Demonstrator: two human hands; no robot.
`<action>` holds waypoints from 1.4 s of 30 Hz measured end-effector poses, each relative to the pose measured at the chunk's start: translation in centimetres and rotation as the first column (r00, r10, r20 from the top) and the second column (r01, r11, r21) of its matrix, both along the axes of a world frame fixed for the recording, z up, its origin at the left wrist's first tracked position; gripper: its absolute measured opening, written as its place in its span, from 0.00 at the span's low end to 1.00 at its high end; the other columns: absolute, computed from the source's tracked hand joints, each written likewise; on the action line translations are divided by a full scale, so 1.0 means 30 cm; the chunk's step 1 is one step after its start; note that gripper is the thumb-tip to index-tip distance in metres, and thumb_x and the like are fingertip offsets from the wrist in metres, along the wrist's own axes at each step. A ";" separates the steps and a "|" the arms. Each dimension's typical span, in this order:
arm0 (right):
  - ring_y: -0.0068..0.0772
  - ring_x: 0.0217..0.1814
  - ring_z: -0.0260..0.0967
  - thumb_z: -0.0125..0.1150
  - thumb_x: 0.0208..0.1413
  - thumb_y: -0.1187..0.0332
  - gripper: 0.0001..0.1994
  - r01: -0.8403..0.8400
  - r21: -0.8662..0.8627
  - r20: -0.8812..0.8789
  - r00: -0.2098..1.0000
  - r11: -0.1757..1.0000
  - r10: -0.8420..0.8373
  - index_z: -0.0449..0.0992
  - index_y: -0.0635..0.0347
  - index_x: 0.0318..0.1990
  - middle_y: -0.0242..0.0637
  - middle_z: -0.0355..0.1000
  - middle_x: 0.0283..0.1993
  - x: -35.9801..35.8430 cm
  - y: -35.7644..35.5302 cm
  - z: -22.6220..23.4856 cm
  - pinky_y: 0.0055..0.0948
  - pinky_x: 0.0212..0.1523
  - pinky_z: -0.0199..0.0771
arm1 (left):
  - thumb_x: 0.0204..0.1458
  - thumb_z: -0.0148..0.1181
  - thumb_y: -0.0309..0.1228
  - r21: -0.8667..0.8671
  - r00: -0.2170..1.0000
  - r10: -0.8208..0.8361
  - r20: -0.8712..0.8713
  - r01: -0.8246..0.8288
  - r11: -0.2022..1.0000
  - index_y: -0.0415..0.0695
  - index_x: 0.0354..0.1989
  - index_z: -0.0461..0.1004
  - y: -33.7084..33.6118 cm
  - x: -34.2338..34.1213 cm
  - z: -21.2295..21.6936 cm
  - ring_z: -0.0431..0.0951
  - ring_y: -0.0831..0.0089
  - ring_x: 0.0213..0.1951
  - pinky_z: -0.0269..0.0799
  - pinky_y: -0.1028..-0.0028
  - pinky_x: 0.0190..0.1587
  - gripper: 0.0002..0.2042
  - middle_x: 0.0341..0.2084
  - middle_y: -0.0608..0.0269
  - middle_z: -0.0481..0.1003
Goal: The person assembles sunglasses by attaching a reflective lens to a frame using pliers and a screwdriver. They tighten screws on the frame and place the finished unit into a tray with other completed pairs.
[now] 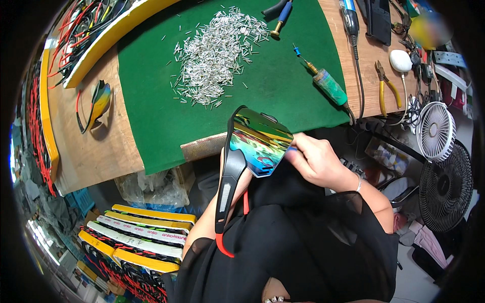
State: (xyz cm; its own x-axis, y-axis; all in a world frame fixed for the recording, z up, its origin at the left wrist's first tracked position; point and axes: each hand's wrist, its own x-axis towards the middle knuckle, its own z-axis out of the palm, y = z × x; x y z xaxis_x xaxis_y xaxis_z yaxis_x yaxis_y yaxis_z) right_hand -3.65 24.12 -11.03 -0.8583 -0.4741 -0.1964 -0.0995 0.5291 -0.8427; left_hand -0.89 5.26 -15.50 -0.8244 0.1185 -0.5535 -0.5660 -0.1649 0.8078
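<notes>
Below the green mat [283, 96], the right hand [316, 161] pinched mirrored sunglasses [257, 144]; left hand's grip could not be told.

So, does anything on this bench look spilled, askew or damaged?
Nothing looks damaged. The small metal pins lie in a loose heap on the green mat, with strays scattered around its edges. A second pair of sunglasses lies tilted on the bare wooden bench, apart from the mat.

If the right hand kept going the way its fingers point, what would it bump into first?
The right hand points left at the mirrored lens of the sunglasses; its fingertips look to be already at the lens edge, so probably the lens first.
</notes>
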 end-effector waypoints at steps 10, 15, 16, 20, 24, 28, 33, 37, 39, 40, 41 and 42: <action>0.43 0.25 0.70 0.61 0.46 0.68 0.15 -0.047 0.026 -0.163 0.985 0.999 0.050 0.65 0.64 0.39 0.44 0.69 0.25 -0.001 -0.003 -0.010 0.34 0.25 0.69 | 0.58 0.42 0.35 -0.016 1.000 -0.004 -0.013 0.004 1.000 0.41 0.33 0.70 0.002 -0.004 0.008 0.58 0.87 0.15 0.51 0.84 0.17 0.12 0.18 0.71 0.69; 0.42 0.24 0.69 0.57 0.49 0.68 0.09 0.127 0.021 -0.157 0.980 0.992 -0.122 0.69 0.64 0.33 0.43 0.70 0.27 0.004 -0.025 0.009 0.33 0.25 0.69 | 0.58 0.42 0.35 -0.018 1.000 -0.003 0.001 0.003 1.000 0.41 0.33 0.70 0.005 -0.005 0.017 0.58 0.87 0.15 0.51 0.85 0.17 0.12 0.19 0.71 0.71; 0.42 0.24 0.69 0.57 0.49 0.68 0.08 0.125 0.004 -0.127 0.984 0.992 -0.123 0.69 0.63 0.33 0.43 0.70 0.26 0.004 -0.027 0.011 0.33 0.24 0.69 | 0.58 0.42 0.35 -0.007 1.000 0.009 0.007 -0.009 1.000 0.41 0.34 0.70 0.006 -0.005 0.019 0.58 0.87 0.15 0.51 0.85 0.17 0.12 0.19 0.71 0.71; 0.41 0.26 0.70 0.61 0.46 0.69 0.12 -0.003 0.043 -0.145 0.989 0.999 0.010 0.66 0.63 0.36 0.41 0.68 0.25 -0.002 -0.011 -0.001 0.32 0.25 0.70 | 0.58 0.42 0.35 0.000 1.000 0.024 -0.008 -0.024 1.000 0.41 0.34 0.70 0.005 -0.006 0.014 0.58 0.87 0.16 0.52 0.85 0.18 0.12 0.19 0.71 0.71; 0.41 0.27 0.70 0.62 0.44 0.70 0.16 0.038 0.031 -0.097 0.995 0.999 -0.035 0.63 0.63 0.39 0.42 0.67 0.30 0.004 -0.013 0.011 0.32 0.26 0.70 | 0.58 0.42 0.36 -0.023 1.000 0.000 -0.020 0.000 1.000 0.42 0.33 0.70 0.003 -0.004 0.007 0.57 0.86 0.16 0.51 0.84 0.18 0.13 0.17 0.71 0.68; 0.41 0.26 0.70 0.63 0.43 0.70 0.19 0.018 0.011 -0.149 0.989 1.000 -0.016 0.62 0.62 0.40 0.41 0.67 0.28 0.003 -0.010 0.001 0.33 0.25 0.69 | 0.58 0.42 0.35 0.014 0.999 0.041 0.011 -0.041 0.999 0.41 0.31 0.71 0.011 0.000 0.003 0.57 0.86 0.16 0.52 0.84 0.19 0.13 0.17 0.70 0.69; 0.40 0.23 0.69 0.61 0.45 0.71 0.13 0.061 0.025 -0.034 0.998 0.998 -0.060 0.66 0.63 0.36 0.40 0.67 0.22 0.011 -0.001 0.014 0.31 0.24 0.68 | 0.59 0.39 0.37 -0.035 0.999 0.025 0.028 -0.024 0.999 0.40 0.28 0.72 0.015 0.004 0.021 0.57 0.84 0.16 0.51 0.83 0.19 0.17 0.13 0.71 0.64; 0.22 0.24 0.65 0.60 0.48 0.70 0.09 0.219 -0.033 0.329 0.924 0.975 -0.197 0.68 0.64 0.34 0.35 0.67 0.23 0.022 0.018 0.030 0.24 0.25 0.65 | 0.59 0.39 0.39 -0.045 0.995 -0.031 0.093 0.036 0.998 0.39 0.24 0.73 0.011 0.012 0.057 0.55 0.83 0.14 0.50 0.82 0.19 0.20 0.09 0.72 0.59; 0.13 0.28 0.60 0.60 0.49 0.69 0.11 0.330 -0.144 0.574 0.796 0.933 -0.192 0.68 0.64 0.37 0.29 0.67 0.26 0.032 0.010 0.018 0.21 0.28 0.64 | 0.59 0.40 0.38 0.062 0.983 0.102 0.154 -0.112 0.992 0.39 0.30 0.72 0.029 0.032 0.066 0.56 0.84 0.14 0.50 0.83 0.17 0.17 0.12 0.70 0.62; 0.14 0.30 0.61 0.57 0.51 0.71 0.09 0.308 -0.170 0.607 0.781 0.936 -0.146 0.69 0.64 0.38 0.29 0.68 0.29 0.021 0.005 0.020 0.20 0.31 0.64 | 0.59 0.41 0.37 0.112 0.968 0.155 0.195 -0.179 0.977 0.39 0.34 0.72 0.042 0.042 0.068 0.56 0.84 0.13 0.51 0.83 0.17 0.16 0.13 0.70 0.64; 0.14 0.30 0.61 0.56 0.52 0.72 0.08 0.407 -0.290 0.666 0.736 0.866 -0.123 0.69 0.64 0.38 0.29 0.68 0.30 0.025 -0.018 0.011 0.19 0.33 0.63 | 0.59 0.41 0.37 0.154 0.951 0.197 0.239 -0.238 0.959 0.38 0.37 0.71 0.051 0.054 0.070 0.56 0.85 0.13 0.51 0.84 0.16 0.15 0.14 0.69 0.66; 0.15 0.31 0.61 0.55 0.52 0.73 0.07 0.503 -0.394 0.718 0.691 0.770 -0.085 0.69 0.65 0.38 0.29 0.68 0.30 0.028 -0.046 0.003 0.18 0.34 0.63 | 0.59 0.41 0.36 0.166 0.961 0.173 0.218 -0.211 0.963 0.38 0.41 0.69 0.050 0.057 0.073 0.57 0.85 0.13 0.52 0.85 0.16 0.14 0.16 0.67 0.67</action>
State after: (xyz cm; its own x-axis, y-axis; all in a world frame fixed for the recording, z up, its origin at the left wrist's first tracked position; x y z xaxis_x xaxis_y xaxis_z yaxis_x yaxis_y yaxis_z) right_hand -2.81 22.73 -10.93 -0.7299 -0.4164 -0.5421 0.6345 -0.1176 -0.7640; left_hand 0.81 6.76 -13.30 -0.7166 0.0854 -0.6922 -0.6553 -0.4223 0.6263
